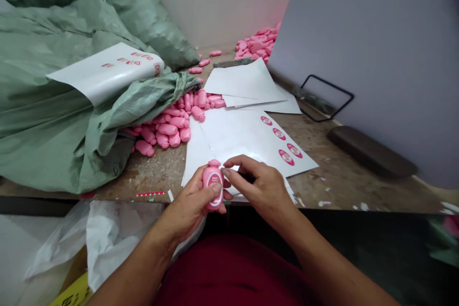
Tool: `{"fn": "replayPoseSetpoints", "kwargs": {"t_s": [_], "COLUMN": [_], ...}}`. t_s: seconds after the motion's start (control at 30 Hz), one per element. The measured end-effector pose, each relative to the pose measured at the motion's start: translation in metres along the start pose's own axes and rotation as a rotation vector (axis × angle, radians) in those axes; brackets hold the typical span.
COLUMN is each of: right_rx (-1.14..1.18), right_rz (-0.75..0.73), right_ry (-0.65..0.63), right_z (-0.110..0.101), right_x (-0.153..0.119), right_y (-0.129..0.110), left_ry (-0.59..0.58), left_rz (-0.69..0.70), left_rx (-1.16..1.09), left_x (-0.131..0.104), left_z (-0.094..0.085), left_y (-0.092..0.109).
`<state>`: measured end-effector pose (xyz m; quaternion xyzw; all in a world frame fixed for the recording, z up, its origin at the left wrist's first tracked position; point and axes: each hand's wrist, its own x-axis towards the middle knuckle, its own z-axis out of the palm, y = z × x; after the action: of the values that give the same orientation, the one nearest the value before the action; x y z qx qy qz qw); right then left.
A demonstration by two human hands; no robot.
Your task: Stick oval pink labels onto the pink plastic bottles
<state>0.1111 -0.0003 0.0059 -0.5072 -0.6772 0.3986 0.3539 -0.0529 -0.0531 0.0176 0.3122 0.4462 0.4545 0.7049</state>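
My left hand (195,198) is wrapped round a small pink bottle (212,178), its thumb pressed on the front. An oval label with a white border and the word "BABY" sits on the bottle's face. Close by, my right hand (260,184) has its thumb and index finger pinched together at the bottle's right edge. Whether anything is between those fingertips is too small to tell. Beneath both hands lies a white sticker sheet (236,136) with several oval pink labels (286,157) along its right side.
Pink bottles (167,129) spill from a green sack (82,134) at left, with a curled sticker sheet (107,69) on it. More pink pieces (256,45) are heaped at the back. White sheets (244,79), a black wire frame (328,98) and a dark rounded bar (371,150) are on the right.
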Motion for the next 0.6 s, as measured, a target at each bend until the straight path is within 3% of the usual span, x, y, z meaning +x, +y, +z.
{"fn": "replayPoseSetpoints", "kwargs": {"t_s": [0.1, 0.23, 0.33, 0.47, 0.6], "right_rx": [-0.079, -0.026, 0.017, 0.101, 0.015], "right_rz": [-0.057, -0.097, -0.082, -0.062, 0.0], "right_ry": [0.098, 0.031, 0.084, 0.155, 0.287], "right_z": [0.001, 0.01, 0.015, 0.004, -0.028], "right_x": [-0.003, -0.003, 0.002, 0.007, 0.014], "right_y": [0.003, 0.003, 0.007, 0.019, 0.048], "left_ry": [0.012, -0.007, -0.027, -0.017, 0.103], "left_rz": [-0.022, -0.042, -0.105, -0.173, -0.19], "left_rx": [0.002, -0.017, -0.058, -0.134, -0.039], "left_x": [0.0, -0.002, -0.004, -0.006, -0.023], "left_z": [0.001, 0.002, -0.003, -0.022, -0.056], "left_y": [-0.002, -0.002, -0.002, -0.003, 0.004]}}
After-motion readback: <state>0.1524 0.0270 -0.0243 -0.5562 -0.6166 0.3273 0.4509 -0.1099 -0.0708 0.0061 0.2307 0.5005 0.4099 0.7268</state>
